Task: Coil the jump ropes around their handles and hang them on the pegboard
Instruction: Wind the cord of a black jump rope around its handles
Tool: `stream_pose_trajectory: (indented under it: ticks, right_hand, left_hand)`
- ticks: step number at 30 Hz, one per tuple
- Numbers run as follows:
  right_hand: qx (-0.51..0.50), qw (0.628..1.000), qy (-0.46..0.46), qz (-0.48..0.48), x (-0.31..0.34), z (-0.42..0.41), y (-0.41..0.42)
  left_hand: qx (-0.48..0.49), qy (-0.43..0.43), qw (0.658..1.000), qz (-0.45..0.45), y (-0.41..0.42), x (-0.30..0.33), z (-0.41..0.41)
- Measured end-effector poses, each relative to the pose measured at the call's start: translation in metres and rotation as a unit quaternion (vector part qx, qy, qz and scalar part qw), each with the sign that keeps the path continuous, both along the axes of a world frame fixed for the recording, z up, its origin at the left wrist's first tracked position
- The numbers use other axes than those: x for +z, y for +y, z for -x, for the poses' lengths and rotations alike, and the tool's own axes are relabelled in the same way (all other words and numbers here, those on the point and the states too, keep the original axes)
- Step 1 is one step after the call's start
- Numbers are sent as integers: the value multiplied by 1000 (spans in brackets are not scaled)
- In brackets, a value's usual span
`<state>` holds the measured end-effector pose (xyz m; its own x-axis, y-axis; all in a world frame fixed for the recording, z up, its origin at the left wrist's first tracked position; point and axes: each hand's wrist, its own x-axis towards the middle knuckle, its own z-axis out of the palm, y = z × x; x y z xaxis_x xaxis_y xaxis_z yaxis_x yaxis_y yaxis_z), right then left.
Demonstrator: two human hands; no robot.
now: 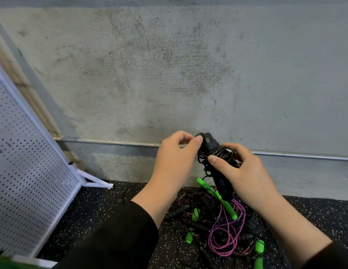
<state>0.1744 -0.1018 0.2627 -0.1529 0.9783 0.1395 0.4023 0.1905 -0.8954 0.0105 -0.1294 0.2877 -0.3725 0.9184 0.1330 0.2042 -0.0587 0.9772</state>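
Two black sleeves (118, 235) are reaching in from the near edge, leading to a person's bare hands held up in front of a grey concrete wall (169, 65). Between them, the hands are holding a black jump rope (213, 152), its thin cord wound in loops around its two black handles, which are standing roughly upright together. On the right, the right hand (245, 171) is making its grip around the middle of the bundle, fingers curled behind it and thumb pressing across the front of the coils. On the left, the left hand (179, 154) is pinching the cord near the top of the handles between thumb and curled fingers. Below the hands, a tangled pile of jump ropes (221, 230) is lying on the speckled black floor (91, 210), mixing bright green handles, black ribbed handles, thin black cords and a pink-and-purple braided cord. Farther left, a white pegboard (23, 162) on a white frame is standing on the floor, leaning back.
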Motion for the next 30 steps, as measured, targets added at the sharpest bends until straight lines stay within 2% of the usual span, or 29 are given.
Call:
stream_pose_trajectory:
  ticks: [5, 10, 14, 19, 24, 30]
  right_hand:
    - [-3, 1000, -23, -7, -3, 0, -4]
    - [-7, 999, -30, -12, -3, 1, -3]
    - [0, 1000, -18, -17, -1, 1, -3]
    - [16, 999, -21, -19, 1, 0, -5]
    - [22, 1000, -16, -16, 2, -1, -4]
    - [23, 1000, -3, -13, 2, 0, -4]
  left_hand:
    - [11, -28, 999, 18, 1, -4, 0]
    - [7, -149, 989, 19, 2, -11, -5]
    - [-13, -260, 965, 35, 3, -10, -3]
    - [-31, -286, 956, 50, 6, -9, 1]
    - [-46, -354, 933, 46, 5, -7, 1]
    - [-31, -308, 951, 22, 6, -6, 2]
